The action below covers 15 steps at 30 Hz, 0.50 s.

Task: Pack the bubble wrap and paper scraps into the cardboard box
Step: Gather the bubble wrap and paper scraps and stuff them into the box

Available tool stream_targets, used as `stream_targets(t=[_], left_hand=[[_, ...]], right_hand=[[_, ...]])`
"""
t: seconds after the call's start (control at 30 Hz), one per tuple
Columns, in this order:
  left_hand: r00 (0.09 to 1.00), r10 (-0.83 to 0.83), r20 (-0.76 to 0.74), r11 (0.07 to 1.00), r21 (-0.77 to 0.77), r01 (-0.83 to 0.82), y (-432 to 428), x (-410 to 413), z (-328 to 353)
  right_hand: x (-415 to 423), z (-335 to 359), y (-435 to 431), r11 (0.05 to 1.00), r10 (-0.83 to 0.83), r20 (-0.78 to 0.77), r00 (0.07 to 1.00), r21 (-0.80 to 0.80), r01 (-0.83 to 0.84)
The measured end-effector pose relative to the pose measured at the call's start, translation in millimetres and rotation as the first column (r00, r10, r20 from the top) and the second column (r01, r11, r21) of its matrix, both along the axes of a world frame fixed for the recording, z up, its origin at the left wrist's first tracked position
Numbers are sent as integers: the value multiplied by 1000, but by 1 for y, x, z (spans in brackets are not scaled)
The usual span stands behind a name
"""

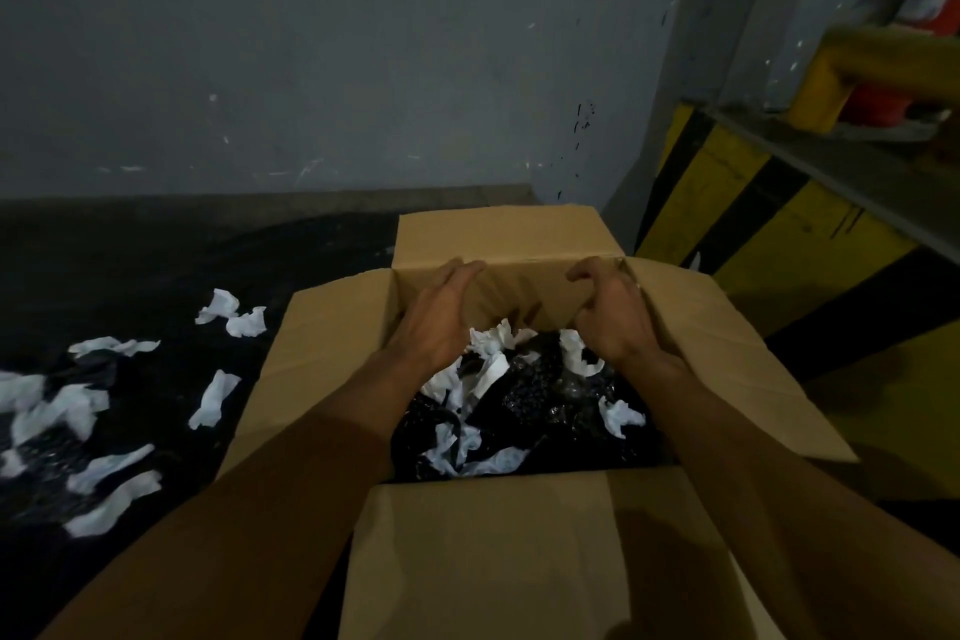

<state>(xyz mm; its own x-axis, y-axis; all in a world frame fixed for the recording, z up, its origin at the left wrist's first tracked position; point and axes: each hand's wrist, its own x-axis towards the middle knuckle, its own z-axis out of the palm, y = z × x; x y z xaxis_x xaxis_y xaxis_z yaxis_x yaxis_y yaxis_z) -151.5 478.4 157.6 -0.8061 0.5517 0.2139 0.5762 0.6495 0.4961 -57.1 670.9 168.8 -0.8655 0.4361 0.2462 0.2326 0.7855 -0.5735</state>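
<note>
Cardboard box sits open on a dark floor, all four flaps folded outward, close to a grey wall. Both bare forearms reach over the near flap and into the opening. The left hand hangs above the far left part of the interior, palm down, fingers loosely extended and slightly curved toward the far wall of the box; it holds nothing that can be seen. The right hand hovers above the far right part, fingers curled inward into a loose claw; whether anything is pinched inside the curl cannot be told. The two hands are apart, with the box's inner far wall showing between them.

Inside the box, white paper scraps lie crumpled on top of dark, glossy bubble wrap that covers the bottom. More white loose scraps are scattered over the floor to the left of the box, some just beside its left flap, others well apart near the picture's left edge. To the right stands a yellow-and-black striped barrier, blurred.
</note>
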Motion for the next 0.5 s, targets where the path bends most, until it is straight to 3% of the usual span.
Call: stream_targets(t=[0.2,0.5], left_hand=[[1000,-2,20,992,127,-1,-12,0,6],[978,167,-125,967,212,-138,-61,20,30]], right_hand=[[-1,2,-6,1000,-10,-73,997,-24,8],[-6,18,-60,995,71,-122,990,-57,-78]])
